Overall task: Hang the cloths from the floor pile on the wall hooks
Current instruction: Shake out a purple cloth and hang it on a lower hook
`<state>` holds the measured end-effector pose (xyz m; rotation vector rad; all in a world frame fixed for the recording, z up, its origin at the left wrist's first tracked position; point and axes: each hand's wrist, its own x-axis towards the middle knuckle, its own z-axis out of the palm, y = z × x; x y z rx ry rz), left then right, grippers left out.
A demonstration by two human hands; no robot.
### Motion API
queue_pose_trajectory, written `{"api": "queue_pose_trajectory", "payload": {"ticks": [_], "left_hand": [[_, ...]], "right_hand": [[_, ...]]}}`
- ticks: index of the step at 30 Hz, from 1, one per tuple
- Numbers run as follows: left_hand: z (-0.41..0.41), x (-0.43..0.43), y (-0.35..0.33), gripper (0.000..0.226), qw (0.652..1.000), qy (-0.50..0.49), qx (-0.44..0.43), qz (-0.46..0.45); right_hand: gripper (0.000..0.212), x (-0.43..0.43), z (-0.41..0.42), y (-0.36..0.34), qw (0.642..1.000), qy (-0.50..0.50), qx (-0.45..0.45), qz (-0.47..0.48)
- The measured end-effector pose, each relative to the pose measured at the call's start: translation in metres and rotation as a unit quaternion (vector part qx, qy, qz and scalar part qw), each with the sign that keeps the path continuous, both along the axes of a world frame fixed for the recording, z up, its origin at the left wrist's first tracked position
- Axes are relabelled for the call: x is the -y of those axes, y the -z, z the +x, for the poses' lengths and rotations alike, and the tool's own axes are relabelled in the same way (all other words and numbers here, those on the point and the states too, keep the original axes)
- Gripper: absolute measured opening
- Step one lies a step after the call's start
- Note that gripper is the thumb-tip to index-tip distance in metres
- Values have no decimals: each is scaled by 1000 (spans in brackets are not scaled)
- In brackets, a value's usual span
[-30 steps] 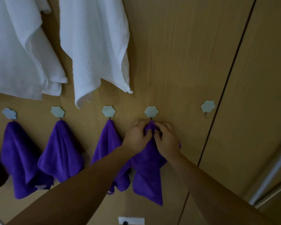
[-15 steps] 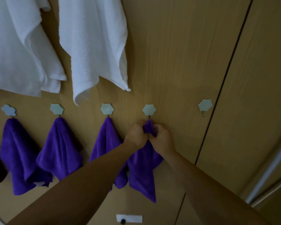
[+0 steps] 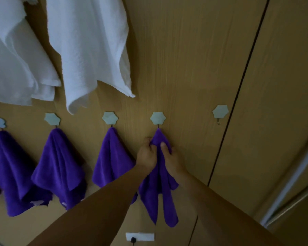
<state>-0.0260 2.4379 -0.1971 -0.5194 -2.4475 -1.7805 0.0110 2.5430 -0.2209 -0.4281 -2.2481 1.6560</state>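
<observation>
A row of pale flower-shaped wall hooks runs across a wooden panel. Three purple cloths hang from the left hooks, the nearest one (image 3: 112, 157) beside my arm. A fourth purple cloth (image 3: 158, 189) hangs from the fourth hook (image 3: 158, 118), its top corner on the hook's wire. My left hand (image 3: 147, 155) pinches the cloth just below the hook on its left side. My right hand (image 3: 171, 157) grips the same cloth on its right side. The fifth hook (image 3: 220, 111) further right is bare. The floor pile is out of view.
Two large white towels (image 3: 89, 50) hang above the left hooks. A dark vertical seam (image 3: 238, 96) divides the wooden panels right of the bare hook. A white wall socket (image 3: 140, 236) sits low between my arms. A pale rail (image 3: 290, 187) slants at the right edge.
Both hands have slid a little down the fourth purple cloth, away from the hook, and its top corner now shows hanging on the hook. The camera has tilted slightly.
</observation>
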Motion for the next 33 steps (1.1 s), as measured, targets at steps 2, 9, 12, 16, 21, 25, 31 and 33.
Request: {"api": "queue_pose_trajectory", "payload": {"ticks": [2,9,12,16,21,25,31,33], "left_hand": [[2,-2,4,22,999,-23,23,-24],[7,11,17,89,954,39,297,-28],[8,14,19,91,952,48,303,-16],[15,21,34,76,969,13,233,-76],[26,43,85,56,967,90,203,-128],[16,62,120,58,929,141,134,-315],[32,91,141,64,858,307,79,-405],[47,101,144,68,818,359,31,-447]], "right_hand": [[70,3,3,8,1000,-15,3,-27],[90,3,7,19,993,-19,48,-107],[76,0,12,24,998,-20,27,-59],[65,-5,22,39,997,40,54,42],[62,-3,46,61,986,86,107,90],[58,10,71,72,973,133,150,116],[70,66,128,83,936,239,230,114],[70,89,152,89,927,268,243,97]]}}
